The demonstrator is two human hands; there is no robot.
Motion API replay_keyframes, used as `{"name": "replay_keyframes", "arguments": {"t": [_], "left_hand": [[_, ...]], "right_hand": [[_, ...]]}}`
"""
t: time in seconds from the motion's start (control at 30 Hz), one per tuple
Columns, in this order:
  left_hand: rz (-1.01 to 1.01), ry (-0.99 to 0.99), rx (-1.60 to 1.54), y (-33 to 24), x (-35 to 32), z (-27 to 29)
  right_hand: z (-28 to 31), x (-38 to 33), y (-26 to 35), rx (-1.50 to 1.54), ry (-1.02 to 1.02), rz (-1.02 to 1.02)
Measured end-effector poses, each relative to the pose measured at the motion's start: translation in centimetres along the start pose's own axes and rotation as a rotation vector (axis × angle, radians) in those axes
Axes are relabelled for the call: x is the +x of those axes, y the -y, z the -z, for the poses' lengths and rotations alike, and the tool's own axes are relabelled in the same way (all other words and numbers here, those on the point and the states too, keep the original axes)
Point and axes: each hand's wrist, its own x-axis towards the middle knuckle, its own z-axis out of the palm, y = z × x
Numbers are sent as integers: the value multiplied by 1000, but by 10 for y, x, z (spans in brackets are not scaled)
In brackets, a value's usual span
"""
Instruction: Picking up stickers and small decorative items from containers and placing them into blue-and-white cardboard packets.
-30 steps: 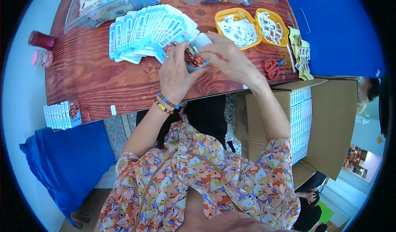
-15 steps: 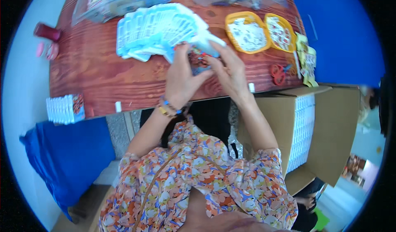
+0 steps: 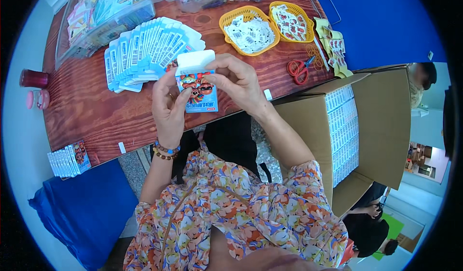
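Note:
I hold a small blue printed carton (image 3: 200, 90) with a cartoon picture upright over the near edge of the wooden table (image 3: 96, 112). My left hand (image 3: 168, 107) grips its left side. My right hand (image 3: 236, 80) pinches its open white top flap from the right. Just behind it lies a fanned stack of flat blue cartons (image 3: 144, 49).
Two yellow baskets (image 3: 248, 30) of small packets, red scissors (image 3: 299, 69) and yellow sheets sit far right. Clear bins (image 3: 96, 18) stand at the back. A row of finished boxes (image 3: 67, 159) is at the table's near left. An open cardboard box (image 3: 357, 131) of packed cartons stands to my right.
I have lifted the carton off the table toward me and stood it upright, its white top flap now open. The view has steadied.

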Motion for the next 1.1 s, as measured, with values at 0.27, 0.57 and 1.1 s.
{"name": "replay_keyframes", "arguments": {"t": [0.27, 0.57, 1.1], "left_hand": [[296, 277, -93, -7, 0, 18], [178, 246, 139, -16, -7, 18], [179, 246, 91, -16, -15, 24]], "right_hand": [[14, 1, 17, -169, 57, -20], [8, 3, 33, -120, 156, -97], [4, 11, 49, -203, 237, -360]]}}
